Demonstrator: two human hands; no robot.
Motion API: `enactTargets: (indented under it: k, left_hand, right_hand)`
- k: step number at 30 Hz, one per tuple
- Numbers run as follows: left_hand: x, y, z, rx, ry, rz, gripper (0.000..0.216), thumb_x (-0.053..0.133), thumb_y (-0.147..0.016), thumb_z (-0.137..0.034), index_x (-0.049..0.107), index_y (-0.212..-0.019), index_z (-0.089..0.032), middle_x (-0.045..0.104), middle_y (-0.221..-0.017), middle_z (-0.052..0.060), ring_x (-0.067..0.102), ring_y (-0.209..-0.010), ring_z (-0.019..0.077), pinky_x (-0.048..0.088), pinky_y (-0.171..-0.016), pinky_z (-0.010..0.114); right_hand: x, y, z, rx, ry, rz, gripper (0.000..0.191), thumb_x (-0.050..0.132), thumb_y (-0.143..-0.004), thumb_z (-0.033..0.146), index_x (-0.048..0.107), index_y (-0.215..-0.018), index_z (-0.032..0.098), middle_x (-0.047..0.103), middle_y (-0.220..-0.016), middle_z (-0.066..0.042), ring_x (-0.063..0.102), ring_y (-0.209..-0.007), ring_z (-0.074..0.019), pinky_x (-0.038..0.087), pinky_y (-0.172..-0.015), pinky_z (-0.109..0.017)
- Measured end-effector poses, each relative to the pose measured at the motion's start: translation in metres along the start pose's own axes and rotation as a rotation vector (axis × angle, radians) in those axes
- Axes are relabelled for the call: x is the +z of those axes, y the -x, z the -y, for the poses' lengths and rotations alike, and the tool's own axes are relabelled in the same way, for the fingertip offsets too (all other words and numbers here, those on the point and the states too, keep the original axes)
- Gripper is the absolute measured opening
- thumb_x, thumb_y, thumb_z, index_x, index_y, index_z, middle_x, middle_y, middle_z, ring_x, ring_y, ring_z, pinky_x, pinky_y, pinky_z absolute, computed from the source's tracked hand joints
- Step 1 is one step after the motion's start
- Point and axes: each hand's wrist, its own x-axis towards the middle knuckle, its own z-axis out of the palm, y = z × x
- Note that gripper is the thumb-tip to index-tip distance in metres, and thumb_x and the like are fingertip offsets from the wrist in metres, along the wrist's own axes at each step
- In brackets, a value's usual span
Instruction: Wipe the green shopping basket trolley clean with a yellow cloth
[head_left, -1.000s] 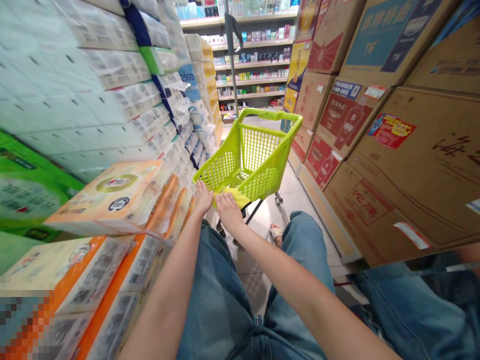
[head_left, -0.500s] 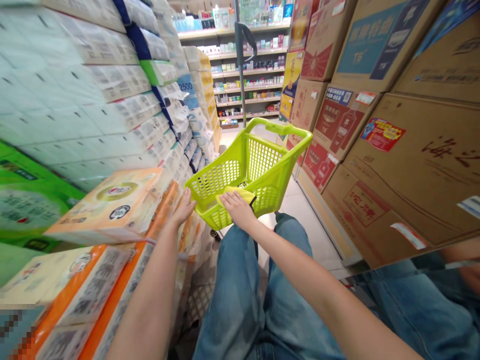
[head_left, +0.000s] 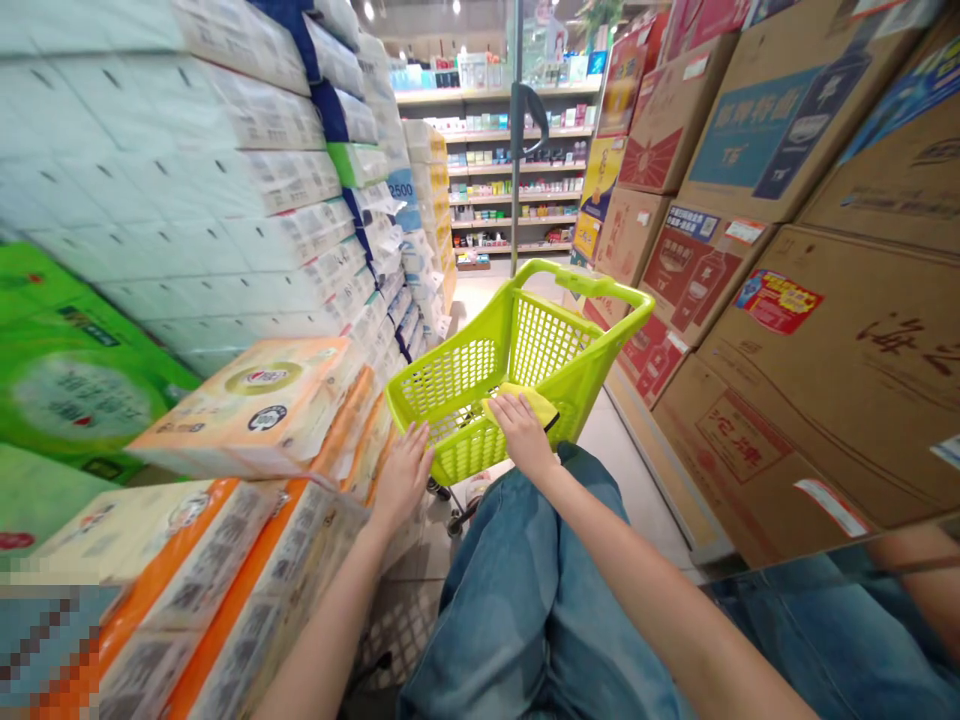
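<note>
Yellow cloth (head_left: 543, 408), one piece, draped over the right-hand rim of a lime-green shopping cart (head_left: 592, 380) with perforated walls.
Right hand (head_left: 526, 438): laid over the cloth, fingers extended close together; whether the thumb pinches from beneath is hidden. Left hand (head_left: 403, 480): fingers slightly spread, at the cart's near-left edge, without cloth; firmness of contact cannot be told. Denim-clad legs (head_left: 517, 600): just behind the cart's near side. Left: orange-trimmed tissue packs (head_left: 240, 400), white packs stacked beyond. Right: stacked brown cartons (head_left: 817, 380). Beyond the cart's far handle: shelves (head_left: 450, 97) of small goods.
</note>
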Motion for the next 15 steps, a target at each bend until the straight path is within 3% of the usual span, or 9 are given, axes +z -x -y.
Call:
enactTargets:
  k: [3, 9, 12, 15]
  left_hand:
    - [0.003, 0.021, -0.035, 0.048, -0.148, -0.041, 0.057, 0.04, -0.099, -0.034, 0.035, -0.152, -0.012, 0.047, -0.153, 0.014, 0.039, -0.145, 0.0251, 0.033, -0.12, 0.048]
    - [0.003, 0.033, -0.081, -0.045, -0.358, -0.072, 0.067, 0.045, -0.092, -0.018, 0.026, -0.154, -0.004, 0.042, -0.155, 0.02, 0.041, -0.143, 0.0293, 0.035, -0.118, 0.046]
    - [0.004, 0.034, -0.091, -0.074, -0.392, -0.073, 0.071, 0.046, -0.091, -0.016, 0.021, -0.156, -0.003, 0.037, -0.158, 0.021, 0.038, -0.145, 0.0294, 0.035, -0.118, 0.045]
    - [0.006, 0.035, -0.096, -0.1, -0.407, -0.095, 0.074, 0.046, -0.09, -0.015, 0.016, -0.157, -0.003, 0.034, -0.159, 0.021, 0.036, -0.146, 0.0293, 0.035, -0.119, 0.045]
  right_hand:
    - [-0.002, 0.003, -0.004, -0.024, 0.001, 0.008, 0.06, 0.039, -0.086, -0.002, 0.051, -0.143, 0.012, 0.06, -0.14, -0.013, 0.047, -0.137, -0.024, 0.029, -0.123, -0.047]
    - [-0.016, 0.012, -0.038, -0.135, -0.013, 0.053, 0.065, 0.037, -0.084, -0.002, 0.047, -0.146, 0.012, 0.056, -0.146, -0.011, 0.044, -0.141, -0.0221, 0.029, -0.123, -0.045]
    - [-0.025, 0.014, -0.059, -0.045, 0.003, 0.038, 0.07, 0.036, -0.081, -0.004, 0.045, -0.148, 0.014, 0.051, -0.151, -0.009, 0.039, -0.145, -0.0219, 0.027, -0.123, -0.047]
    - [-0.026, 0.012, -0.054, 0.115, 0.016, 0.011, 0.077, 0.035, -0.077, -0.007, 0.044, -0.149, 0.016, 0.049, -0.152, -0.008, 0.035, -0.147, -0.0207, 0.026, -0.123, -0.048]
